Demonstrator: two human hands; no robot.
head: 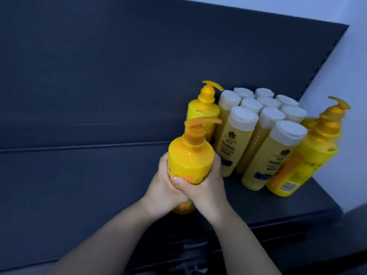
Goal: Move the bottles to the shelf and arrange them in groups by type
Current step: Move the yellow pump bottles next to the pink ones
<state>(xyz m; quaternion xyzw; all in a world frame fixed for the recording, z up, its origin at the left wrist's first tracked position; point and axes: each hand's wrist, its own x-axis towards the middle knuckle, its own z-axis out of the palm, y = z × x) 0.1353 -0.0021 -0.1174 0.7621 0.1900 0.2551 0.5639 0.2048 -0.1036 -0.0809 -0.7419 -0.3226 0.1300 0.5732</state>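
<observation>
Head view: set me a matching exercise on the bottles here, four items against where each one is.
Things:
1 nearest pump bottle
2 far pump bottle
3 white-capped bottles
4 rightmost pump bottle

Places:
A clustered in rows on the shelf
B right of the cluster, near the pale wall
C gripped by the left hand and right hand
D left of the cluster, by the dark back panel

Pairs: 1-C; 2-D; 3-A; 4-B
</observation>
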